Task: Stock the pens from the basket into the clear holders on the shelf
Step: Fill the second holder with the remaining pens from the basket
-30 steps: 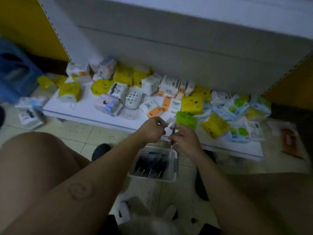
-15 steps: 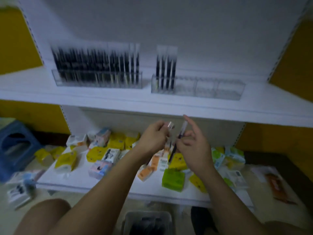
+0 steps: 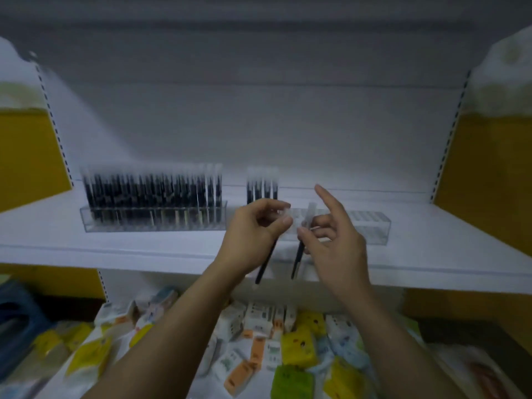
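Our left hand (image 3: 253,234) pinches the left pen (image 3: 266,260); our right hand (image 3: 336,246) pinches the right pen (image 3: 298,257), index finger raised. Both pens run near upright, caps up, tops leaning right. The right holder (image 3: 371,226) lies just beyond, with stocked pens (image 3: 262,185) at its left end. Its free slots are nearer the right hand. The full left holder (image 3: 152,223) stands farther left, and we judge nothing blocks the way.

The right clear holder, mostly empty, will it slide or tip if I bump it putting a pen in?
The right clear holder probably slides easily: it holds only a few pens and sits on a smooth-looking white shelf. Tipping seems unlikely, since it is long and low.
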The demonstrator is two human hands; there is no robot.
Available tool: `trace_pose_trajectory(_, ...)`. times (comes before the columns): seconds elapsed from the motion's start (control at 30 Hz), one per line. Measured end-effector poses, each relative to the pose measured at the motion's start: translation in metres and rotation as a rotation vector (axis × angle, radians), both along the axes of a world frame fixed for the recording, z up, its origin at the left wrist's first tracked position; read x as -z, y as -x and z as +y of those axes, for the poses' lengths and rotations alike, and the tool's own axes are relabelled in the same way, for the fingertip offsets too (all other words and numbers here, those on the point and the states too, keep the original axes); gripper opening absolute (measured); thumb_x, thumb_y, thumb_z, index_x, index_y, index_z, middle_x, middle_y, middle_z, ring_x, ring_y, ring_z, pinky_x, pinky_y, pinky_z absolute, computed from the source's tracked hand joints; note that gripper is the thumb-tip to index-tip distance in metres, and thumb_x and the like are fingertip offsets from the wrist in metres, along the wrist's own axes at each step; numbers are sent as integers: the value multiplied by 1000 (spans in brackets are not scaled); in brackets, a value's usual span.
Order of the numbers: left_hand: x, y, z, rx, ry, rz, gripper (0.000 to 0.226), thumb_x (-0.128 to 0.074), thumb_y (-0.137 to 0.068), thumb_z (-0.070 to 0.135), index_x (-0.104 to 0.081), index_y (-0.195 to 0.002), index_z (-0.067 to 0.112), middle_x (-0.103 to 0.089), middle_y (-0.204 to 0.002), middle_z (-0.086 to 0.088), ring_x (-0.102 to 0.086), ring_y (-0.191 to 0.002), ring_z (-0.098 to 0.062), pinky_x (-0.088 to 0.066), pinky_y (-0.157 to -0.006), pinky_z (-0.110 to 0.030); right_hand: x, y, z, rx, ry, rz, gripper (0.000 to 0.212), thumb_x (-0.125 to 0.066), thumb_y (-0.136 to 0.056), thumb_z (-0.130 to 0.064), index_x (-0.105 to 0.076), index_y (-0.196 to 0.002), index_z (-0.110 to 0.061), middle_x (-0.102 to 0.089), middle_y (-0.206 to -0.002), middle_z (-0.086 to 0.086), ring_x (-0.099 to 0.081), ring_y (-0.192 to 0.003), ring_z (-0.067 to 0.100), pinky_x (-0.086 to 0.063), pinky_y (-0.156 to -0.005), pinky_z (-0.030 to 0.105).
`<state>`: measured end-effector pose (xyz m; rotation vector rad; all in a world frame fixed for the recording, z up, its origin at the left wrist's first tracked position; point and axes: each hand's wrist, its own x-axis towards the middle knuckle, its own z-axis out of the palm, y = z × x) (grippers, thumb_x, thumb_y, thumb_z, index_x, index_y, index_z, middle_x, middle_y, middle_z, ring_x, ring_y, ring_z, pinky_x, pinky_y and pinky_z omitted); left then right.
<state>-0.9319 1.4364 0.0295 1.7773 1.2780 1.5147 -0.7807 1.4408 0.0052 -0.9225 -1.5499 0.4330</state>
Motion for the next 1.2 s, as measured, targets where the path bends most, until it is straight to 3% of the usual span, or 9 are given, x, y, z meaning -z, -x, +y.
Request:
trace_pose_trajectory(0.13,-24,0,16,-25,-92,32,22,-63,-90,19,-61,-111,27,-70,-82,2,-66,-75,-6,-52,-65,-13,-23,-5,22,1,0,15,54,-73,-83,-17,-51,-120,-50,-64,-84,-14,-65,-76,2,-60,-69,29)
trace_pose_trajectory(0.33,-68,-8,48,-83,-220,280,18,-67,-87,18,-63,-102,29,-66,-97,8,-66,-78,-5,-57,-72,-20,-54,-1,62,18,-65,17,46,-72,-85,-18,-54,-121,-40,-61,-88,-19,-66,-77,3,-60,-70,28)
trace_pose_trajectory(0.63,-84,-12,98,-196,-342,284,16,-72,-83,21,-60,-91,30,-67,-90,10,-65,-79,1,-52,-68,-9,-68,1,113,50,-87,153,45,-69,-88,-14,-51,-127,-27,-60,-93,-10,-66,-84,11,-60,-73,31)
trace_pose_trajectory(0.73,-76,-9,105,-202,-305,233,15,-70,-84,20,-61,-92,28,-67,-90,11,-63,-79,3,-49,-67,-4,-59,3,124,47,-60,152,44,-68,-89,-14,-51,-127,-28,-59,-93,-12,-65,-84,9,-59,-73,28)
trace_pose_trajectory(0.83,-69,-5,110,-212,-257,250,14,-69,-84,23,-61,-94,27,-66,-90,12,-63,-79,3,-50,-66,-6,-54,4,130,42,-37,113,43,-67,-89,-15,-52,-127,-29,-58,-91,-15,-64,-82,6,-54,-68,14)
trace_pose_trajectory(0.93,-64,-3,116,-271,-227,372,14,-69,-83,29,-62,-95,28,-65,-90,16,-63,-84,-1,-52,-77,-16,-53,5,131,20,-13,21,42,-67,-89,-16,-53,-126,-30,-58,-92,-13,-61,-80,-1,-46,-61,3)
trace_pose_trajectory(1.03,-60,-3,121,-391,-174,535,13,-68,-83,39,-64,-94,32,-65,-92,18,-62,-94,-7,-43,-98,-37,-50,6,128,-18,31,-131,43,-66,-90,-23,-51,-129,-35,-59,-99,-14,-60,-82,-3,-46,-65,6)
trace_pose_trajectory(1.2,-60,-7,125,-486,-140,636,14,-62,-88,44,-66,-98,36,-64,-119,14,-51,-119,-10,-24,-108,-39,-43,1,124,-89,109,-255,53,-59,-94,-22,-40,-137,-47,-58,-111,-13,-59,-93,0,-52,-80,19)
